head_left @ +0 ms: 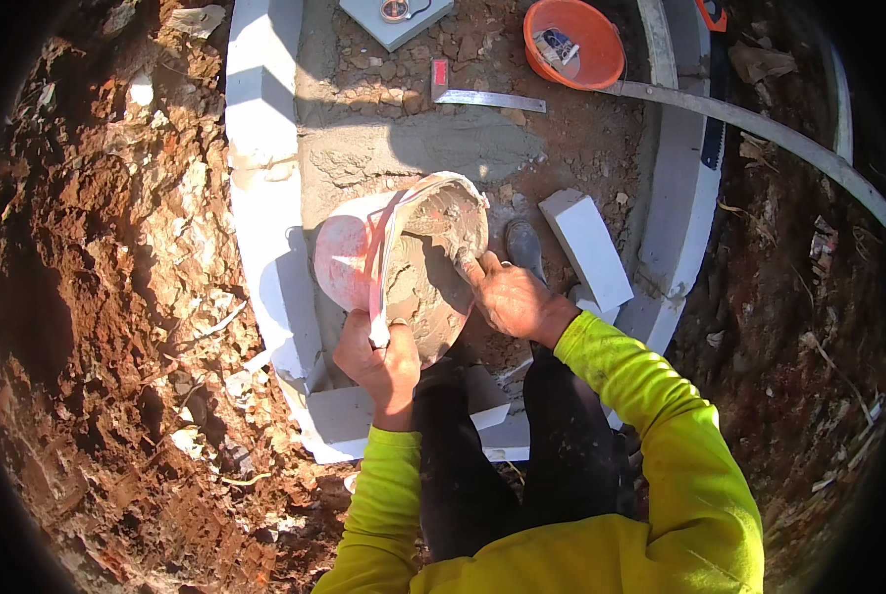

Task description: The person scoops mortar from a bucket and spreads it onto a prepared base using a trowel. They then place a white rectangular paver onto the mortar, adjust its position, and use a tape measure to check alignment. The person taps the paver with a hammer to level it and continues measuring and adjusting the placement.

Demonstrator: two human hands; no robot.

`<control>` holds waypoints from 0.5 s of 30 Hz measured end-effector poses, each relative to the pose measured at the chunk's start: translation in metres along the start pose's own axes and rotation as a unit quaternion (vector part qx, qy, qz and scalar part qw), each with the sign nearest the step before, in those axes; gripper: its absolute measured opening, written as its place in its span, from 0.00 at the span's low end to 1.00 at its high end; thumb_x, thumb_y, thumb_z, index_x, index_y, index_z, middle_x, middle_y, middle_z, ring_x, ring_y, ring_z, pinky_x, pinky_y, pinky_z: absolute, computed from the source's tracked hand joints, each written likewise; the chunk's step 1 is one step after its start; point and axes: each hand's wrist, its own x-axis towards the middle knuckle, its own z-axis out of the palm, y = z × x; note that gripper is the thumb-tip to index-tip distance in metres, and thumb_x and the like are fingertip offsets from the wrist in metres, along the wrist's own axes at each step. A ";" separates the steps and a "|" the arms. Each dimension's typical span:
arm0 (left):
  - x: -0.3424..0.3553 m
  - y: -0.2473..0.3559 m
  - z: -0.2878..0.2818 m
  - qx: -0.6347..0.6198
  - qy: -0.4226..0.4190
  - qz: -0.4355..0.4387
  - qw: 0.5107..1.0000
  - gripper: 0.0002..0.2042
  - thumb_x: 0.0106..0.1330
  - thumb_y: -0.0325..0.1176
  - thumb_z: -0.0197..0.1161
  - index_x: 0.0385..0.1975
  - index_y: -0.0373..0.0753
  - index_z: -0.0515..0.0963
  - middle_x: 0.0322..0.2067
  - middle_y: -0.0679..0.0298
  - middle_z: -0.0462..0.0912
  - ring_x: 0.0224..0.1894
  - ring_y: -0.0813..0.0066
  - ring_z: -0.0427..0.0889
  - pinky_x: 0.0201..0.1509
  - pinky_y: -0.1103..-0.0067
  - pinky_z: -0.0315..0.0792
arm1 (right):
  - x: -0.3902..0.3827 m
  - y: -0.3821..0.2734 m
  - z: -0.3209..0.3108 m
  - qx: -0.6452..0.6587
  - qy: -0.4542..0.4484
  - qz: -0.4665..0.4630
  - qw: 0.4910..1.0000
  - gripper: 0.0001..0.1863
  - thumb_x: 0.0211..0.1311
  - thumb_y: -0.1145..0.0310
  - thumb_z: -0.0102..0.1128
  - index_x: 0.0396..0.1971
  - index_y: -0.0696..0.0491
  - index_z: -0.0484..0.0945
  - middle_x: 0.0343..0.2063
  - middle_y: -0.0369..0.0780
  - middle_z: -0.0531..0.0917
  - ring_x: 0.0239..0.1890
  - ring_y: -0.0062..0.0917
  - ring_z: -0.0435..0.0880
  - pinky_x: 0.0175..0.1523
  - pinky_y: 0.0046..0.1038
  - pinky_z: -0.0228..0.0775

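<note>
A pinkish, mortar-smeared bucket [349, 247] is tilted toward me, its mouth facing right and up. Wet grey mortar [425, 287] coats its inside. My left hand [383, 366] is closed on the near part of the rim, by a whitish lug. At the opposite side my right hand [514, 299] is closed on the rim, fingertips at the mortar-caked edge. Beyond the bucket lies a spread layer of grey mortar [453, 144] on the soil.
Pale block walls [264, 129] border the trench on both sides. A loose white block [588, 247] leans at right, near my boot [524, 246]. Farther off are a try square [487, 99], an orange basin [576, 45], a tape measure [394, 9] on a block and a handsaw [713, 129].
</note>
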 end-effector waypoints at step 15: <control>-0.011 -0.032 0.067 -0.251 0.048 -0.207 0.944 0.07 0.53 0.16 0.56 0.23 0.37 0.67 0.24 0.72 0.69 0.26 0.87 0.65 0.32 0.86 0.63 | -0.069 0.070 0.037 0.708 -0.085 0.092 0.695 0.30 0.57 0.77 0.64 0.62 0.57 0.71 0.30 0.35 0.81 0.24 0.13 0.77 0.28 0.19 0.69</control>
